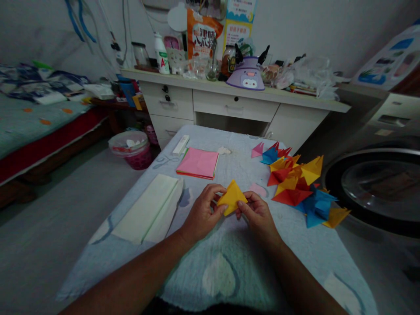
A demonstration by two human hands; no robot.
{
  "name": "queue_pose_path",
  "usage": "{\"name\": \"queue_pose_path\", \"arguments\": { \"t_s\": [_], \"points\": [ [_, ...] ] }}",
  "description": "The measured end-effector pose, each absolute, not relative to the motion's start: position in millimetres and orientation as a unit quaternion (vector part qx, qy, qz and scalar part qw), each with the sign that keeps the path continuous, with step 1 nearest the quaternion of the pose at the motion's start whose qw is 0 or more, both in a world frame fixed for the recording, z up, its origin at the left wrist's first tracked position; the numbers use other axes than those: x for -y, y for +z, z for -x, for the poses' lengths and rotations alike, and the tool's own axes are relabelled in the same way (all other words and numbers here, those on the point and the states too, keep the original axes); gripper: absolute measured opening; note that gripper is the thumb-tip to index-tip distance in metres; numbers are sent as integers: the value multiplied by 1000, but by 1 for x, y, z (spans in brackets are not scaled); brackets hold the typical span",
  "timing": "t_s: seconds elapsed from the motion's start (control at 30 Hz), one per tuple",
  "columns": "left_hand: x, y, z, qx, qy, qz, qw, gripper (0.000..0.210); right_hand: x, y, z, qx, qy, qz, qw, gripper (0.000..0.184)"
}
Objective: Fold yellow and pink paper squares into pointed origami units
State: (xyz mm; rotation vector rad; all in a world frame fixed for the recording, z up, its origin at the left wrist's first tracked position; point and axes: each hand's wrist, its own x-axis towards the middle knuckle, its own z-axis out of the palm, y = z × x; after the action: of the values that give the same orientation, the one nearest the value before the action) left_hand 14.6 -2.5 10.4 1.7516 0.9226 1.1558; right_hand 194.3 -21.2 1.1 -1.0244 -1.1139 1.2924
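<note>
Both hands, left hand and right hand, pinch a yellow folded paper above bare worktop; folded shapes crowd right of the grip, pink sheets beyond

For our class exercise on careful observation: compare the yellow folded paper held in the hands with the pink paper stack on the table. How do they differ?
The yellow folded paper is creased into a triangular shape; the pink paper stack lies as flat, unfolded square sheets. The yellow piece is pinched between the left hand and right hand; the pink stack lies untouched further away. The yellow is one small piece, the stack several larger sheets. Both are coloured paper.
</note>
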Motion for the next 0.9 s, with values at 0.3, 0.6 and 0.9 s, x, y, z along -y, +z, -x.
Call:
{"name": "queue_pose_path", "arguments": {
  "t_s": [0.3, 0.6, 0.9],
  "points": [
    [1, 4, -16, -355, 462, -714, 388, 39, 21, 2, -195, 464, 545, 429, 552, 29],
    [0, 12, -14, -337, 476, -745, 325, 21, 19, -1, -192, 453, 545, 403, 579, 32],
    [-1, 13, -13, -346, 451, -774, 279, 18, 21, 3, -192, 462, 531, 406, 583, 39]
  ]
}}
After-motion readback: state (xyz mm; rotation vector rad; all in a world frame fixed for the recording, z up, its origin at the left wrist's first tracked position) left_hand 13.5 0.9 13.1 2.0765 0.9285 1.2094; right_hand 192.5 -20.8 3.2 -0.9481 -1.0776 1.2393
